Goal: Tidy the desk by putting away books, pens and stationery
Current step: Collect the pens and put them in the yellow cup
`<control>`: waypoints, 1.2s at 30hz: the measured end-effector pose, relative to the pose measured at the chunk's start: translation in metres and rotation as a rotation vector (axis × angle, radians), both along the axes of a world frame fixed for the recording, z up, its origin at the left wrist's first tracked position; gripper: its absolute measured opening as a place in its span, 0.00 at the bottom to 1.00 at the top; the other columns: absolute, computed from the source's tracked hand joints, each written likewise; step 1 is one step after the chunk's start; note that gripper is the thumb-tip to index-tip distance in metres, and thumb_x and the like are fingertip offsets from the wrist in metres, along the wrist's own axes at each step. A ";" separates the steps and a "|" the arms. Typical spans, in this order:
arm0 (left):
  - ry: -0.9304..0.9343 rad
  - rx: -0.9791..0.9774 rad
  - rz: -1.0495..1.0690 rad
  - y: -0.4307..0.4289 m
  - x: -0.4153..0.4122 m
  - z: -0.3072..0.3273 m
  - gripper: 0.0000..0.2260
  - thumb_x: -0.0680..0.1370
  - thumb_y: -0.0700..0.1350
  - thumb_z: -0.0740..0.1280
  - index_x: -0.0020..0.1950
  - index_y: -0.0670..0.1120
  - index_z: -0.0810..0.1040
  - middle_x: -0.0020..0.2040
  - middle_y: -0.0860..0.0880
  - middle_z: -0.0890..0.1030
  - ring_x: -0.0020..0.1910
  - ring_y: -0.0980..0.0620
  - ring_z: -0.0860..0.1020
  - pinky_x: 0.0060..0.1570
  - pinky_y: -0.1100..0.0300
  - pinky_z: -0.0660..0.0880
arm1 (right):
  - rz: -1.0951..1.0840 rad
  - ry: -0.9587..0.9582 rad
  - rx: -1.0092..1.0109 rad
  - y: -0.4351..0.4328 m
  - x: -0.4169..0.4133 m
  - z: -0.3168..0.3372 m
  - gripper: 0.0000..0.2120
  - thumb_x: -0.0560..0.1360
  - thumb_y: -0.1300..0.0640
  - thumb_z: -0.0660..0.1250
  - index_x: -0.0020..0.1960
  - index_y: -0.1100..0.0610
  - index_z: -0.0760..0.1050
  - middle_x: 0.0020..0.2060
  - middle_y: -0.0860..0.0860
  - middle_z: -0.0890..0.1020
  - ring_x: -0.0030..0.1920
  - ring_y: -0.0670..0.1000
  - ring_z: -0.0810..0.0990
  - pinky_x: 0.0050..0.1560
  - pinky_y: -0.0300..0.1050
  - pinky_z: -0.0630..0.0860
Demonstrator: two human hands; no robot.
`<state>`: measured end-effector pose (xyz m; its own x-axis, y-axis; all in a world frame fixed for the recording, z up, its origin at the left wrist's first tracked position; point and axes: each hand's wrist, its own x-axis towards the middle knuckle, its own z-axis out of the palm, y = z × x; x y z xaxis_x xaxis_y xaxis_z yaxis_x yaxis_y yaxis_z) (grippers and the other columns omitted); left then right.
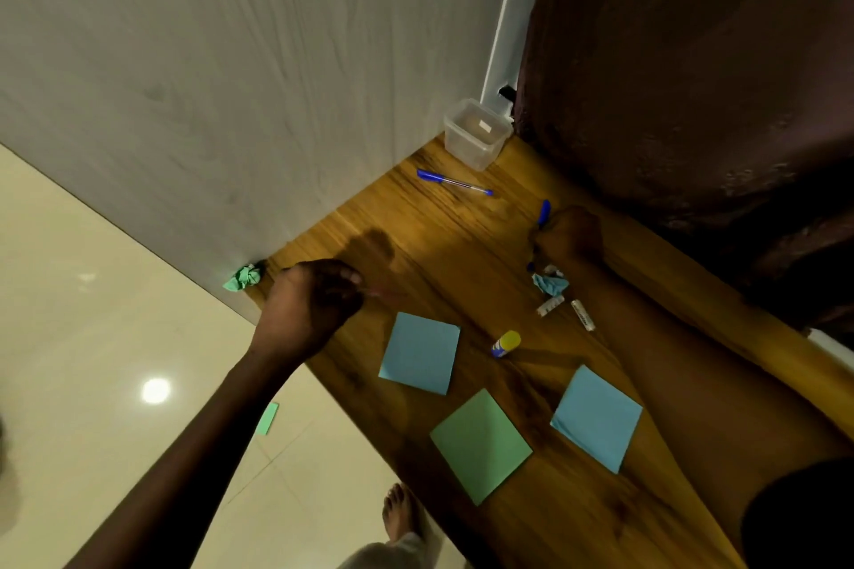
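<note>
My right hand (570, 236) grips a blue pen (544, 212) in a fist near the desk's far right; the pen's ends stick out above and below the fingers. My left hand (314, 298) hovers over the desk's left edge with its fingers curled, and I see nothing in it. Another blue pen (455, 183) lies near a clear plastic container (476, 134) at the back corner. Two blue paper squares (420, 353) (596, 418) and a green one (480, 444) lie flat on the wooden desk (439, 245). A small glue stick (506, 343) lies between them.
A crumpled green paper (244, 277) sits at the desk's left back corner against the pale wall. A crumpled blue paper (550, 283) and two small white sticks (550, 306) (583, 315) lie near my right wrist. A green slip (267, 418) lies on the tiled floor. A dark curtain hangs at right.
</note>
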<state>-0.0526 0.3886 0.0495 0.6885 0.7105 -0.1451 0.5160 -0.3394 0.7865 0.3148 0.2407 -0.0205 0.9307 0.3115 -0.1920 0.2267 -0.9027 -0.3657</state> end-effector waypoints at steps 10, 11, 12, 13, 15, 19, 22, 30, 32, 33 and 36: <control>-0.382 -0.230 0.094 -0.036 0.019 0.038 0.09 0.68 0.36 0.81 0.45 0.42 0.85 0.42 0.48 0.87 0.43 0.51 0.86 0.45 0.57 0.82 | -0.106 0.469 0.813 -0.030 -0.065 0.058 0.14 0.68 0.55 0.73 0.25 0.57 0.78 0.24 0.53 0.75 0.24 0.51 0.72 0.30 0.45 0.69; -0.421 -0.235 0.076 -0.044 0.025 0.042 0.08 0.68 0.35 0.80 0.44 0.40 0.85 0.42 0.47 0.87 0.44 0.50 0.86 0.45 0.58 0.82 | -0.119 0.515 0.886 -0.038 -0.075 0.069 0.17 0.73 0.61 0.73 0.26 0.57 0.77 0.26 0.55 0.73 0.25 0.50 0.71 0.30 0.45 0.68; -0.452 -0.246 0.056 -0.052 0.030 0.047 0.07 0.68 0.33 0.80 0.43 0.39 0.84 0.43 0.47 0.87 0.44 0.50 0.86 0.45 0.59 0.81 | -0.111 0.540 0.931 -0.046 -0.083 0.079 0.17 0.75 0.65 0.71 0.29 0.58 0.76 0.28 0.56 0.74 0.25 0.49 0.72 0.30 0.44 0.69; -0.469 -0.257 0.037 -0.061 0.035 0.050 0.07 0.68 0.33 0.79 0.43 0.39 0.84 0.43 0.46 0.87 0.44 0.51 0.86 0.45 0.60 0.81 | -0.108 0.545 0.961 -0.058 -0.091 0.089 0.15 0.77 0.67 0.70 0.32 0.61 0.76 0.29 0.57 0.75 0.25 0.49 0.74 0.29 0.43 0.72; -0.494 -0.291 -0.002 -0.082 0.047 0.056 0.07 0.69 0.32 0.79 0.43 0.39 0.84 0.43 0.47 0.87 0.44 0.52 0.85 0.44 0.62 0.81 | -0.122 0.526 0.990 -0.085 -0.105 0.107 0.09 0.77 0.67 0.71 0.38 0.65 0.77 0.28 0.57 0.79 0.27 0.49 0.78 0.30 0.40 0.76; -0.552 -0.318 -0.112 -0.135 0.069 0.065 0.06 0.69 0.32 0.79 0.43 0.37 0.85 0.45 0.45 0.87 0.45 0.49 0.85 0.47 0.57 0.82 | -0.148 0.543 1.080 -0.150 -0.133 0.136 0.03 0.77 0.66 0.72 0.46 0.67 0.81 0.32 0.55 0.83 0.30 0.47 0.81 0.34 0.38 0.80; -0.590 -0.381 -0.200 -0.182 0.084 0.071 0.05 0.71 0.31 0.77 0.44 0.38 0.86 0.44 0.44 0.88 0.45 0.52 0.85 0.45 0.61 0.80 | -0.145 0.481 1.107 -0.203 -0.147 0.150 0.01 0.76 0.65 0.73 0.47 0.63 0.82 0.35 0.55 0.85 0.32 0.47 0.82 0.36 0.39 0.82; -0.582 -0.383 -0.422 -0.309 0.125 0.073 0.03 0.75 0.33 0.74 0.47 0.39 0.86 0.50 0.45 0.87 0.54 0.51 0.85 0.47 0.64 0.80 | -0.211 0.239 1.030 -0.355 -0.161 0.150 0.06 0.76 0.59 0.75 0.52 0.58 0.85 0.42 0.53 0.88 0.42 0.53 0.88 0.43 0.43 0.84; -0.572 -0.387 -0.470 -0.339 0.132 0.072 0.02 0.76 0.34 0.74 0.47 0.39 0.85 0.49 0.43 0.87 0.55 0.48 0.85 0.46 0.59 0.82 | -0.241 0.199 1.048 -0.389 -0.164 0.150 0.06 0.75 0.60 0.76 0.52 0.59 0.84 0.43 0.53 0.88 0.43 0.52 0.88 0.42 0.40 0.83; -0.569 -0.396 -0.496 -0.354 0.135 0.071 0.02 0.76 0.34 0.74 0.47 0.38 0.85 0.48 0.41 0.87 0.53 0.47 0.85 0.46 0.55 0.83 | -0.256 0.180 1.062 -0.406 -0.167 0.151 0.07 0.75 0.61 0.76 0.52 0.60 0.84 0.43 0.54 0.88 0.43 0.52 0.88 0.42 0.39 0.83; -0.564 -0.449 -0.556 -0.397 0.145 0.072 0.06 0.75 0.34 0.75 0.51 0.38 0.85 0.43 0.43 0.87 0.44 0.50 0.85 0.45 0.54 0.83 | -0.288 0.106 1.098 -0.455 -0.171 0.152 0.07 0.74 0.63 0.76 0.52 0.63 0.84 0.43 0.56 0.88 0.39 0.48 0.88 0.38 0.38 0.81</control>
